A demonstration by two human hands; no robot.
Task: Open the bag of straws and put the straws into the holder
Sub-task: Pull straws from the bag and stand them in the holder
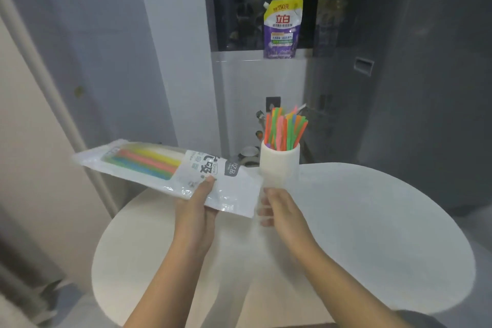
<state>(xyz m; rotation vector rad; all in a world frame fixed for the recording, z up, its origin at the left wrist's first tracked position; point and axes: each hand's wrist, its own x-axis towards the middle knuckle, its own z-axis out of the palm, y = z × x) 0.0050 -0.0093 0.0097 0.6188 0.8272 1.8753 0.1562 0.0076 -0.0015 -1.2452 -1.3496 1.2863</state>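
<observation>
Left hand [195, 205] under bag [170, 168], beside holder [279, 165]

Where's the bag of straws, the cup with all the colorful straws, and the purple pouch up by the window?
bag of straws [165, 168]: head view, on the clear part over the straws.
holder [279, 165]: head view, on its white front wall.
purple pouch [282, 32]: head view, on its printed front.

The bag of straws [170, 170] is clear and white with dark grey lettering, and shows yellow, salmon, green and blue straws inside. The holder [279, 165] is plain white, filled with orange, green, pink, yellow and blue straws [285, 128]. The counter [372, 234] is white. The pouch [282, 29] on the sill is purple and yellow with red lettering.
</observation>
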